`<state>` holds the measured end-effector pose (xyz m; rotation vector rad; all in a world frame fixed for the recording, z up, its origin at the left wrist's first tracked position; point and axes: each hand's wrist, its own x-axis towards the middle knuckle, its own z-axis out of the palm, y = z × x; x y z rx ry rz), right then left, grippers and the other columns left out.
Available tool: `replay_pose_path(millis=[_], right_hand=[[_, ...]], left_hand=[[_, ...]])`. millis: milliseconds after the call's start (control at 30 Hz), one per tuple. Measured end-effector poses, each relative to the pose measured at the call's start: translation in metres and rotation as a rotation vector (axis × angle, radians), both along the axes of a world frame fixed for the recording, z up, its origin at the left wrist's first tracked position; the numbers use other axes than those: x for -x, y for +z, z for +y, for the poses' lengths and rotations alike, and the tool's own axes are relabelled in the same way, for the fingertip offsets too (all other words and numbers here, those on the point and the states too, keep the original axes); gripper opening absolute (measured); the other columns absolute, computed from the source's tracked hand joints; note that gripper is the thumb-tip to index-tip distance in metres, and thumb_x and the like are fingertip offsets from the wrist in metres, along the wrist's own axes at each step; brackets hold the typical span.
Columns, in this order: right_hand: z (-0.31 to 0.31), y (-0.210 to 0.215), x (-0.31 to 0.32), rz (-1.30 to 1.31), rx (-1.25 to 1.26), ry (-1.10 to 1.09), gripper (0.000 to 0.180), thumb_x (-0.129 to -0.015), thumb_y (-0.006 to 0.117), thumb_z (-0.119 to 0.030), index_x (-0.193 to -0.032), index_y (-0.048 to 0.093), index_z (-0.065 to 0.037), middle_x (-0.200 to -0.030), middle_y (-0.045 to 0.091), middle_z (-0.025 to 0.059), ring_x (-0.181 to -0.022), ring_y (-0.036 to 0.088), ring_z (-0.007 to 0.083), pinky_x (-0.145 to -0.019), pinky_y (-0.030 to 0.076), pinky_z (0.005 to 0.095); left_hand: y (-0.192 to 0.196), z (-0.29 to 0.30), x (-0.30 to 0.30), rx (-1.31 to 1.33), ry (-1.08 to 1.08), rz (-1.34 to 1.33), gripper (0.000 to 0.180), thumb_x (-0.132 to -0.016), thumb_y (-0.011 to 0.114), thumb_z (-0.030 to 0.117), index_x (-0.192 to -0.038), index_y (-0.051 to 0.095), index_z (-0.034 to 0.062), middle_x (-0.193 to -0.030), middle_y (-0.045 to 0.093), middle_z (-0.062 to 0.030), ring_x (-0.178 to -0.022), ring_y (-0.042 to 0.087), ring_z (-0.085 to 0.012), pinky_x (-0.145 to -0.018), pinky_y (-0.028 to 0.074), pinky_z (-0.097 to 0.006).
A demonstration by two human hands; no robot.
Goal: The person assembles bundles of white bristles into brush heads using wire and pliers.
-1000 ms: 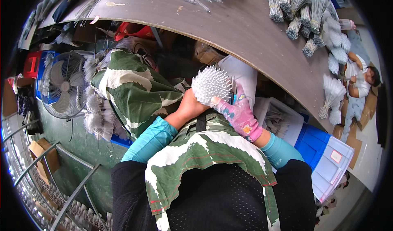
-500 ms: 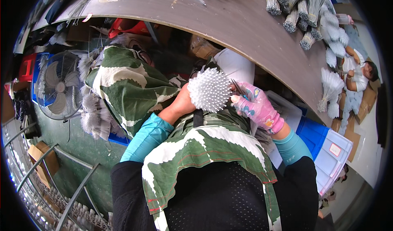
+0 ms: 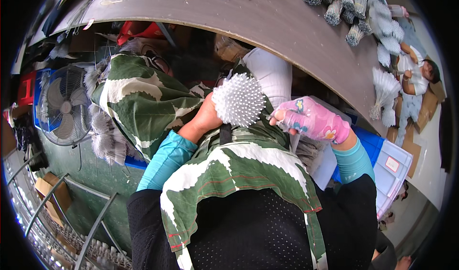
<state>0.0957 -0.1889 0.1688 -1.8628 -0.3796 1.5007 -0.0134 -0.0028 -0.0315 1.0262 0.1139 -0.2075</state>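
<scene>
My left hand [image 3: 206,119] is bare and grips a white spiky ball [image 3: 238,99] from below and the left, holding it over my lap. My right hand [image 3: 311,121], in a pink flowered glove, sits just right of the ball with its fingertips pinched together near the ball's edge; whether it holds a thin piece I cannot tell. A green and white camouflage apron [image 3: 143,102] covers my lap under both hands. Light blue sleeves cover both forearms.
A brown table [image 3: 267,16] curves across the top, with bundles of grey-white bristles [image 3: 354,7] at its far right. A fan [image 3: 64,105] stands at the left. A blue and white bin [image 3: 387,165] sits at the right. Another person [image 3: 416,74] sits far right.
My right hand has drawn away from the ball to the right and lower. The ball and my left hand stay nearly where they were.
</scene>
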Motion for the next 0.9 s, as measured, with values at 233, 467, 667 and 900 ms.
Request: replay_pose_path(millis=[233,467,667,900], right_hand=[[0.003,-0.004,0.005,-0.009,0.138,-0.022,0.032,-0.093,0.055,-0.031,-0.084,0.065,-0.002,-0.069,0.058,-0.0014,-0.059,0.049,0.0054,-0.054,0.041,0.0231],[0.003,-0.007,0.006,-0.007,0.168,-0.007,0.033,-0.093,0.056,-0.033,-0.083,0.065,-0.003,-0.065,0.056,-0.0016,-0.057,0.048,0.0051,-0.053,0.040,0.0231],[0.007,-0.004,0.008,-0.070,0.137,0.023,0.033,-0.091,0.055,-0.032,-0.084,0.065,-0.001,-0.066,0.055,-0.0027,-0.059,0.044,0.0052,-0.056,0.038,0.0230],[0.003,-0.010,0.008,0.048,0.101,-0.065,0.031,-0.094,0.054,-0.031,-0.081,0.064,-0.003,-0.071,0.059,-0.0026,-0.057,0.046,0.0043,-0.053,0.039,0.0221]], left_hand=[[0.006,0.002,0.000,-0.291,-0.021,-0.173,0.045,-0.079,0.069,0.006,-0.121,0.056,0.0010,-0.120,0.061,-0.0104,-0.110,0.057,-0.0180,-0.097,0.043,-0.031],[0.012,0.005,0.000,-0.404,-0.005,-0.225,0.046,-0.078,0.070,0.008,-0.122,0.056,0.0017,-0.121,0.060,-0.0109,-0.112,0.056,-0.0197,-0.098,0.042,-0.032],[0.000,0.000,-0.001,-0.270,-0.020,-0.139,0.047,-0.078,0.070,0.009,-0.122,0.056,0.0019,-0.123,0.060,-0.0114,-0.114,0.055,-0.0202,-0.099,0.041,-0.032],[0.011,0.003,0.002,-0.406,0.015,-0.225,0.044,-0.078,0.070,0.008,-0.120,0.058,0.0016,-0.121,0.061,-0.0121,-0.112,0.056,-0.0210,-0.098,0.041,-0.032]])
